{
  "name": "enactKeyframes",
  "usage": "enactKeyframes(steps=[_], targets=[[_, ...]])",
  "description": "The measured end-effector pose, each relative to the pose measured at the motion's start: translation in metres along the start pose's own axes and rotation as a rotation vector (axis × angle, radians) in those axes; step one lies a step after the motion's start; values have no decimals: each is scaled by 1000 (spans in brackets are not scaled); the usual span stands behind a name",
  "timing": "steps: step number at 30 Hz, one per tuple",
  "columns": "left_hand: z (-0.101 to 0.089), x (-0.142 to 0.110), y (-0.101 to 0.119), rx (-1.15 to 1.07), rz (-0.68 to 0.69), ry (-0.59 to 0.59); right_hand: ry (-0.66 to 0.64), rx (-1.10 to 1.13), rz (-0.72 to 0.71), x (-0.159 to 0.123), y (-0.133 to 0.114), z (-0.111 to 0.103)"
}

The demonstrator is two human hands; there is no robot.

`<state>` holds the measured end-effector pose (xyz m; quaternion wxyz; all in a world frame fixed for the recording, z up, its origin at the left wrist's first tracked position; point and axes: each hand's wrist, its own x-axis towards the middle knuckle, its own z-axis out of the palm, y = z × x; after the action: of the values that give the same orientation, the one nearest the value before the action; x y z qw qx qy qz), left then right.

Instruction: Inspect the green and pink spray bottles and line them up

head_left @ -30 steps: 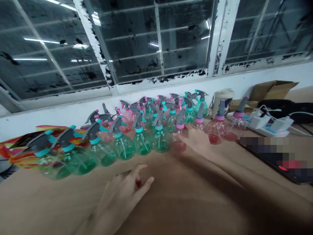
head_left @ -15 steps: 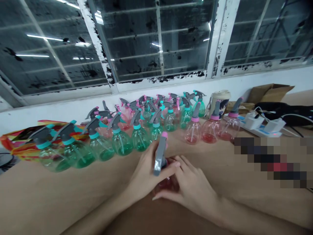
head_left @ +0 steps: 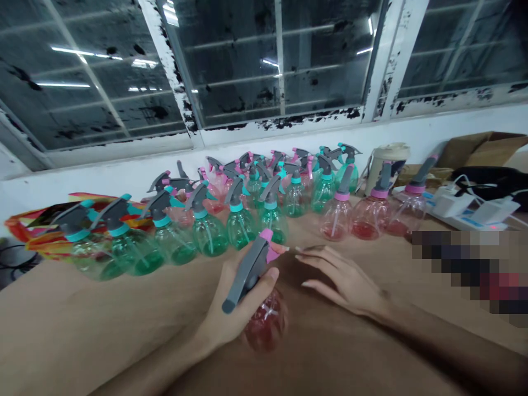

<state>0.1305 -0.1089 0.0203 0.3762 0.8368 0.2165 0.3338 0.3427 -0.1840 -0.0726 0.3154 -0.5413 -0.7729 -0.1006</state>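
A pink spray bottle [head_left: 267,324] with a grey and pink trigger head stands tilted in front of me on the table. My left hand [head_left: 235,297] is wrapped round its neck just under the grey head, and the collar is hidden by the fingers. To the right of the bottle, my right hand [head_left: 344,278] hovers above the table, fingers apart and holding nothing. Beyond the hands, a row of green spray bottles [head_left: 210,234] with teal collars stretches to the left. Several pink spray bottles [head_left: 335,217] with pink collars stand at the right.
More spray bottles crowd the back near the wall. A lidded cup [head_left: 388,159], a cardboard box [head_left: 480,151] and a power strip [head_left: 466,217] with white plugs sit at the back right. A colourful bag [head_left: 35,242] lies at the far left. The wooden table [head_left: 136,324] reaches the windowed wall.
My right hand has let go of the pink bottle and moved right, its fingers opening. My left hand still grips the neck; the spray head has turned and now leans more to the left.
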Motion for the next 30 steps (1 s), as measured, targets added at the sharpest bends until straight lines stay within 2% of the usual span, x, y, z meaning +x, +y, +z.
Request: enactKeyframes(steps=[2,4,7,12,15,22,30], targets=[[0,6,-3,54,70,1,-51,10,121,-12,20,0],[1,13,-10,81,94,10,-86,12,168,-20,34,2],[3,25,-23,57,36,-21,-123,16,178,-22,42,10],[0,37,-39,-78,-74,-151,-143,47,195,-13,41,20],[-2,37,-37,-98,-77,-194,-131,73,221,-12,41,22],[-1,38,-25,-14,79,-177,-149,72,227,-20,45,23],[-3,36,-25,41,6,-202,-184,86,308,-23,46,26]])
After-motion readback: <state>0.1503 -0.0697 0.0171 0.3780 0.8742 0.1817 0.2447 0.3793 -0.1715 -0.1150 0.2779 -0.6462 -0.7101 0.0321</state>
